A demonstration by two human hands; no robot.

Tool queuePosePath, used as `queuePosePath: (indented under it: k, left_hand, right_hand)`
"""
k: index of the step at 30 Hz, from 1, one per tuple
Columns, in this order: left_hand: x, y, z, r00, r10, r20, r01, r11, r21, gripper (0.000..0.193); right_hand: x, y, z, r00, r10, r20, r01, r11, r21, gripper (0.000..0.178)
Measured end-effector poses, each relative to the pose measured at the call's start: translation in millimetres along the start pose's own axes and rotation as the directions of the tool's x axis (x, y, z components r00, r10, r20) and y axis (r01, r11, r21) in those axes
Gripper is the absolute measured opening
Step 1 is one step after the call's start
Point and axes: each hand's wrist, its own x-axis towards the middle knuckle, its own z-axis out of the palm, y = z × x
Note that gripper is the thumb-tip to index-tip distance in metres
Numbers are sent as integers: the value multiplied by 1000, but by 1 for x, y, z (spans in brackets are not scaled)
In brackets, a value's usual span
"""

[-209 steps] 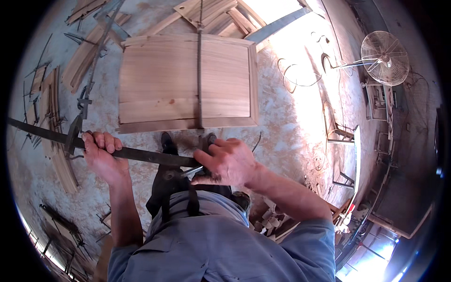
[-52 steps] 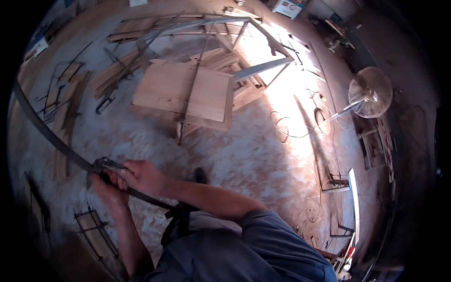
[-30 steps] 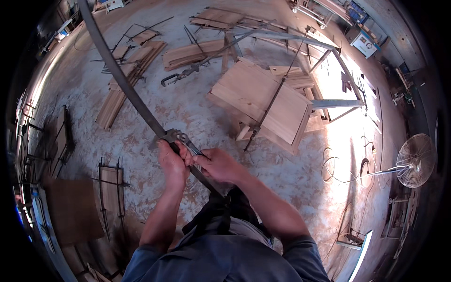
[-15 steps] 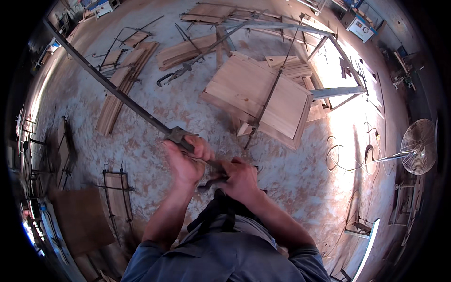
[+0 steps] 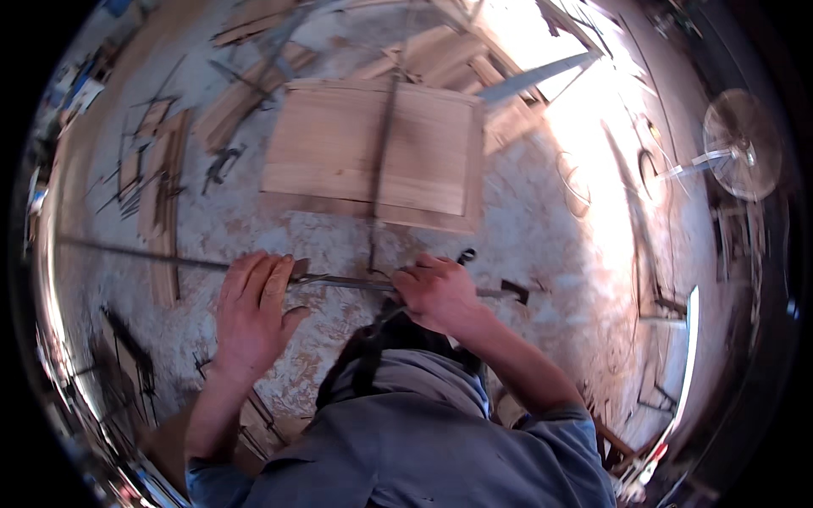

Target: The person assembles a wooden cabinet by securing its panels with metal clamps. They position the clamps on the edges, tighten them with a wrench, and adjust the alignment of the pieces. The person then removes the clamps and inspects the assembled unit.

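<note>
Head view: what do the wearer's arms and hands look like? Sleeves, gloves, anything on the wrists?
Left hand and right hand: both bare, no gloves. Forearms uncovered. Short, loose blue-grey sleeves, plain as far as visible. No watch or band seen on either wrist.

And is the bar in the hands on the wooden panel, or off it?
Off: floor shows between the bar and the panel.

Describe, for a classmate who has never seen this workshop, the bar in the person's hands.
Find the broad wooden panel at the upper middle. Below it in view, a long metal bar runs side to side, left hand and right hand on it. Unlike the second bar, which crosses the panel, this one is held.
</note>
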Motion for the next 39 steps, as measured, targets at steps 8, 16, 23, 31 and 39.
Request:
queuePosePath:
  k: [8, 16, 23, 31, 39]
  left_hand:
    - [33, -37, 57, 876, 121, 467, 29, 953, -302, 39]
    - [47, -84, 94, 877, 163, 451, -15, 949, -315, 37]
    - [67, -106, 137, 853, 154, 499, 14, 949, -316, 34]
    - [80, -131, 173, 865, 147, 480, 16, 948, -319, 36]
    - [95, -146, 170, 840, 197, 506, -14, 939, -343, 33]
  right_hand:
    - [5, 39, 19, 999, -42, -7, 42, 999, 12, 14]
    - [39, 76, 62, 999, -53, 0, 52, 988, 144, 19]
    - [53, 98, 83, 998, 46, 37, -48, 998, 45, 17]
    - [68, 110, 99, 986, 163, 37, -161, 986, -45, 13]
    - [79, 108, 97, 992, 115, 48, -111, 991, -78, 20]
